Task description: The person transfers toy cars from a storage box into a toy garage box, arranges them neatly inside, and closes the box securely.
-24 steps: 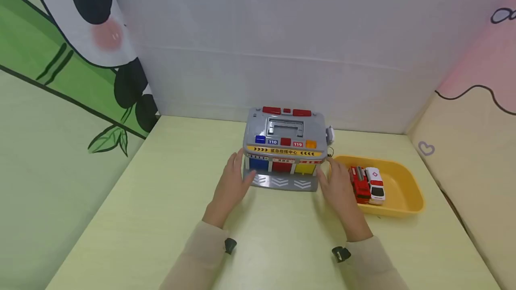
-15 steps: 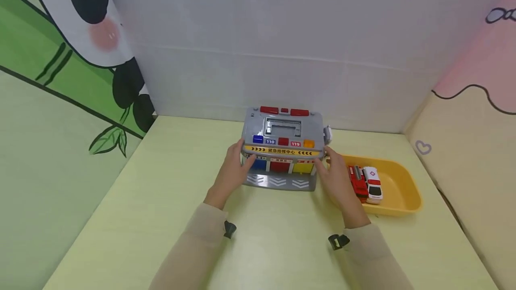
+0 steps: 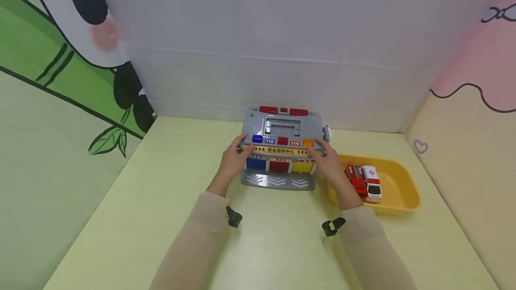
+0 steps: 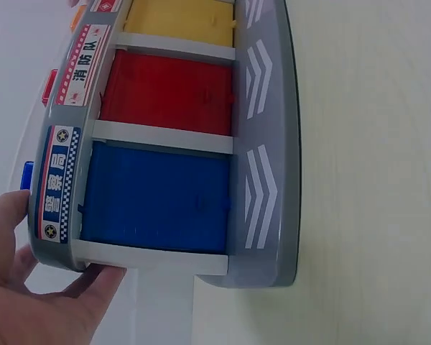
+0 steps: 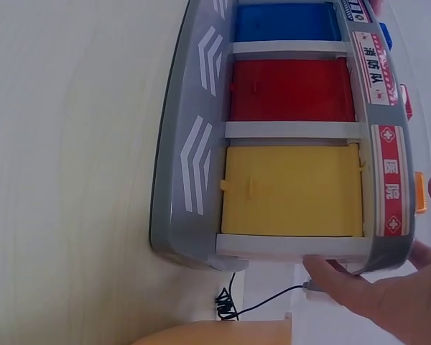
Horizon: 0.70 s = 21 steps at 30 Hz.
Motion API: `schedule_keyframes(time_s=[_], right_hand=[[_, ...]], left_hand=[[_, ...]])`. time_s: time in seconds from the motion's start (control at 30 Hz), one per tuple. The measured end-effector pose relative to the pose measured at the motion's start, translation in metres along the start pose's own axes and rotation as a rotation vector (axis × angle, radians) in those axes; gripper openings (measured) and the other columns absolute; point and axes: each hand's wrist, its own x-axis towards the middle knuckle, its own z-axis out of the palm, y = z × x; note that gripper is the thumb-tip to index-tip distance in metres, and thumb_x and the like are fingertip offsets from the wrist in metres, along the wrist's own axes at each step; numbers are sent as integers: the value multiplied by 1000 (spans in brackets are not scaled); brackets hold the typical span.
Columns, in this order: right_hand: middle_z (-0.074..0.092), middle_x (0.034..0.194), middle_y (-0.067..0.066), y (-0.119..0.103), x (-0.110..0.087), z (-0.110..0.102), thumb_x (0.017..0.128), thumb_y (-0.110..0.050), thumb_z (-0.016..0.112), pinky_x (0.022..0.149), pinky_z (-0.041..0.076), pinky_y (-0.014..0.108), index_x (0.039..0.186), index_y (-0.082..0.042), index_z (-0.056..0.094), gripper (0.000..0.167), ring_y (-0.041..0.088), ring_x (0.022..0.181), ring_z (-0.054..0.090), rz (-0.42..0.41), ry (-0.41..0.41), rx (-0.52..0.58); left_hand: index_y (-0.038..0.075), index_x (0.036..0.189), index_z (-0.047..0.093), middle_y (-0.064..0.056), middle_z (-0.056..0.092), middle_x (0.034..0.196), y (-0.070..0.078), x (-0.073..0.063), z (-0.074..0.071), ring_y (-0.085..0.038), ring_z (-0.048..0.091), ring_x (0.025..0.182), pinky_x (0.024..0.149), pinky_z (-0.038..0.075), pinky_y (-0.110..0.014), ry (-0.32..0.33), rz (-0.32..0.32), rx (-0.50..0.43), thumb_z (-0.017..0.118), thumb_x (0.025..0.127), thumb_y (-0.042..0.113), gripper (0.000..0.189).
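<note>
A grey toy emergency-station garage stands at the back of the table, its front facing me. Blue, red and yellow doors are all closed, and the roof carries red, blue and orange lights and a folded handle. My left hand holds the roof's left front corner, thumb over the edge, fingers under the overhang in the left wrist view. At the opposite corner my right hand grips the roof edge beside the yellow door, with part of the hand cut off in the right wrist view.
On the right, a yellow tray holds a red toy fire truck and a white toy ambulance. A thin black coiled cord lies by the garage's right side. A pale wall rises behind.
Both hands have slid upward from the garage's lower front sides to the front corners of its roof and now hold them. The garage and tray stay in place.
</note>
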Motion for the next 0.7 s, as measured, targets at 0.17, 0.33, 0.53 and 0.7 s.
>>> schedule_keyframes(time_s=[0.17, 0.33, 0.53, 0.7], right_hand=[[37, 146, 21, 1, 5, 0, 102, -40, 49, 107, 30, 53, 149, -11, 35, 57, 37, 125, 39, 48, 1, 81], [43, 140, 19, -1, 8, -1, 101, -42, 50, 103, 37, 48, 144, -11, 40, 54, 35, 118, 44, 100, 13, 154], [46, 136, 19, -1, 12, 3, 100, -40, 52, 105, 35, 51, 140, -10, 42, 50, 35, 116, 45, 100, 4, 226], [48, 134, 18, -1, 13, 10, 101, -38, 52, 104, 34, 49, 137, -12, 43, 46, 33, 113, 47, 133, 18, 280]], left_hand=[[21, 144, 46, -20, 46, 142, 1, 4, -2, -36, 47, 127, 98, 43, -52, 7, -24, -56, 58, 98, 37, 50], [19, 143, 47, -21, 45, 143, 3, 5, -4, -36, 47, 127, 97, 44, -51, -20, -20, -68, 59, 98, 34, 49], [22, 144, 47, -20, 46, 143, -1, 5, -7, -36, 47, 127, 97, 44, -52, -9, -21, -84, 58, 99, 34, 48], [24, 144, 46, -17, 47, 142, -3, 2, -8, -35, 47, 127, 98, 43, -52, 6, -45, -77, 57, 99, 35, 48]])
